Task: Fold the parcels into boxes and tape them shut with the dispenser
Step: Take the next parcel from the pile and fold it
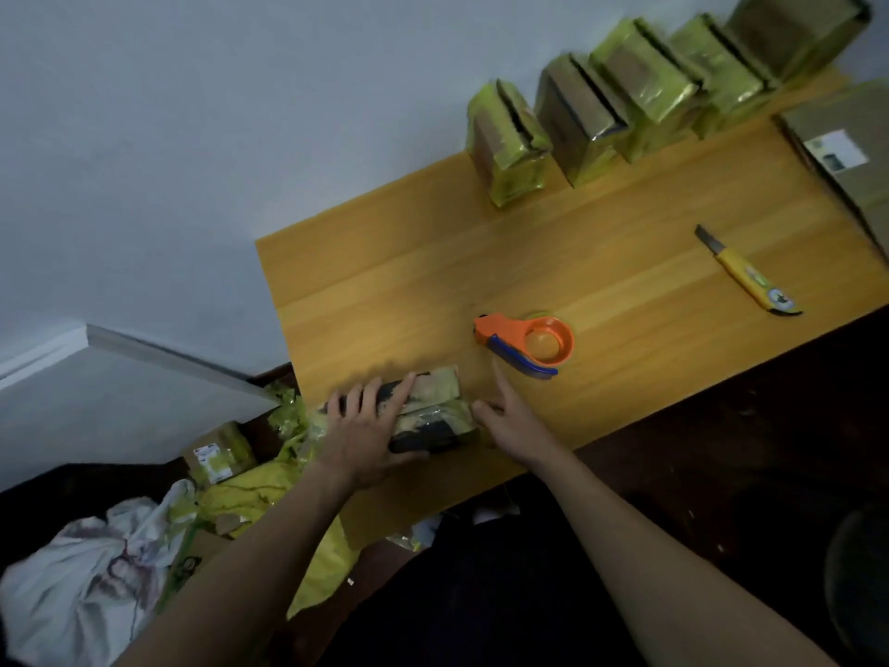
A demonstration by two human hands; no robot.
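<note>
Crumpled yellow-taped parcel (428,411) lies flat under the left hand (370,435).

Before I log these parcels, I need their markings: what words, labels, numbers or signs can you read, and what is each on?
No text can be read.
Large cardboard box, white label: print blurred.
Yellow knife, round sticker on its handle: too small to read.
Box on the floor, white label with red mark: blurred.
Parcel under the left hand: no legible print.

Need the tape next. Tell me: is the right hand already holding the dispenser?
No. The right hand is open just short of the orange dispenser, which lies untouched on the table.
</note>
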